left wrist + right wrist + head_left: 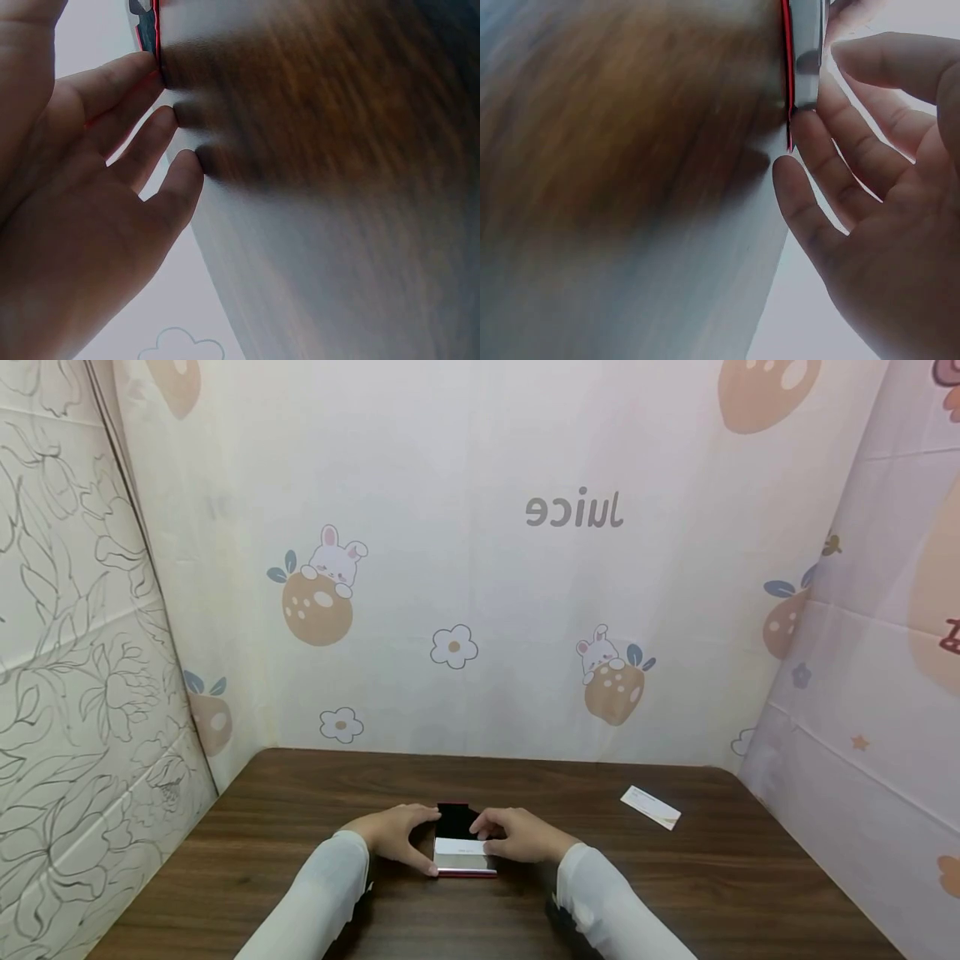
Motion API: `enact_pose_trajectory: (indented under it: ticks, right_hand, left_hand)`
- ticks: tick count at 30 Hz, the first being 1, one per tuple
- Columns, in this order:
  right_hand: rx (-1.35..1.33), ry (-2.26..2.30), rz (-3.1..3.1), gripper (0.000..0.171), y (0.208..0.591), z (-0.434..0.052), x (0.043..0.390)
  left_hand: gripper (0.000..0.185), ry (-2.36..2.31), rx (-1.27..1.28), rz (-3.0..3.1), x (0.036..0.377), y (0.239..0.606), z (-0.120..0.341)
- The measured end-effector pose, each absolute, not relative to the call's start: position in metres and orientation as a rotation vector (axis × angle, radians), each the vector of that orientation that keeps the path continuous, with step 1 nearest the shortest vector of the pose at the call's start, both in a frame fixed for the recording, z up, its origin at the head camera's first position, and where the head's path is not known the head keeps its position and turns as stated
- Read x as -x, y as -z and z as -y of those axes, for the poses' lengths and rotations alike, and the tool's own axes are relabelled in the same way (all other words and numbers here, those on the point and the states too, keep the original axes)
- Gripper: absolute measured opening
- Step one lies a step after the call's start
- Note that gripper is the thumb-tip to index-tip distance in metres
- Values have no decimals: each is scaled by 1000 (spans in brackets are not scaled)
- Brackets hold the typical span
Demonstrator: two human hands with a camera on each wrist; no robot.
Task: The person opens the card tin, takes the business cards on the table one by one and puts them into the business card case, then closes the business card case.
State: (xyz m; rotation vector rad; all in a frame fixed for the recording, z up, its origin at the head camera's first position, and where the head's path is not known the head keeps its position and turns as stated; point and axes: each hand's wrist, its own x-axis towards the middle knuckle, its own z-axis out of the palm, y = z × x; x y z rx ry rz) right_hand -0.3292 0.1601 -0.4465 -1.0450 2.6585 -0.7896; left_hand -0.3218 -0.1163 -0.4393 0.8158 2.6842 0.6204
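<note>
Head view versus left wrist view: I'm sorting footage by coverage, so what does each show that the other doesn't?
Only the head view shows the right hand, the loose card lying apart toward the table's right, and the small case's black and white faces. Only the left wrist view shows, close up, the fingertips touching the case's red edge. Both show the left hand at the case on the wooden table.

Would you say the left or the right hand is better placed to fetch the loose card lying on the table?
Probably the right hand: the card lies on its side of the table, while the left hand holds the case from the far side.
</note>
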Motion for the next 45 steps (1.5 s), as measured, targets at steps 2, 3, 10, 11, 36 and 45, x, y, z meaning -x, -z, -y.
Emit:
enact_pose_trajectory:
  ticks: [2, 3, 10, 11, 36, 45]
  right_hand:
    - [1036, 807, -2668, 21, 446, -166, 328]
    - [1028, 816, -2673, 21, 447, -170, 328]
    - [991, 832, -2832, 23, 443, -227, 330]
    - [988, 820, -2871, 24, 441, -238, 330]
    - [152, 576, -3268, 70, 436, -380, 344]
    - [12, 506, -3121, 93, 438, -388, 346]
  left_hand:
    - [93, -623, -816, -2682, 321, 439, 117]
    - [93, -623, -817, -2682, 321, 439, 117]
    - [92, -621, -821, -2681, 320, 439, 118]
    - [93, -620, -820, -2682, 319, 440, 118]
    - [94, -608, -823, -2686, 326, 445, 117]
    - [92, -594, -821, -2693, 323, 441, 117]
